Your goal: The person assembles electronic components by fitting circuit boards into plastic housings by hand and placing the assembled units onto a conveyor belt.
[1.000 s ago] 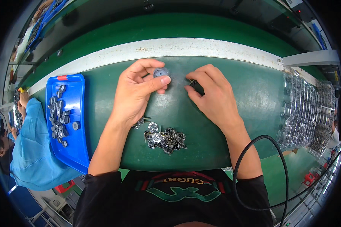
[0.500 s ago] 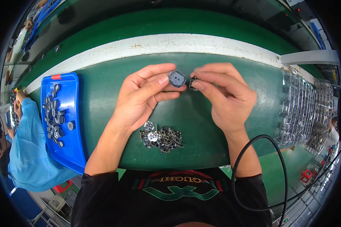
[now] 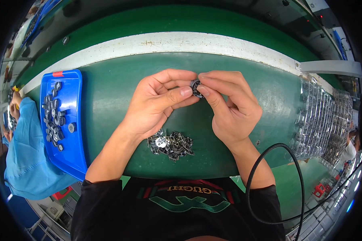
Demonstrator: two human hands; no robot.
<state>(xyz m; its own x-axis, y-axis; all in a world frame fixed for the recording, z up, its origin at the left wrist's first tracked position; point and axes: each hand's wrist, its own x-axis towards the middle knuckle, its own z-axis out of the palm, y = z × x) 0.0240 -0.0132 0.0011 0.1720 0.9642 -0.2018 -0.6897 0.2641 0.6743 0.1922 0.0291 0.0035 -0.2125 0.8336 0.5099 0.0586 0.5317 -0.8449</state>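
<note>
Above the middle of the green table, my left hand (image 3: 159,102) pinches a small grey plastic housing (image 3: 192,83) between thumb and fingers. My right hand (image 3: 235,104) is closed on a small dark circuit board (image 3: 197,90), which sits against the open face of the housing; fingertips partly cover both parts. Whether the board is fully seated cannot be seen. Below my hands lies a loose pile of small circuit boards (image 3: 175,145) with some shiny round pieces. To the left, a blue tray (image 3: 73,104) holds several grey housings (image 3: 54,116).
Stacked clear plastic trays (image 3: 315,120) stand at the table's right end. A black cable (image 3: 248,193) loops beside my right forearm. A white rail (image 3: 165,42) borders the table's far side. At far left, a co-worker's blue sleeve (image 3: 28,152) is close to the blue tray.
My right hand has moved left, bringing the circuit board from beside the grey housing up against it. The housing has turned in my left fingers, and my hands now meet.
</note>
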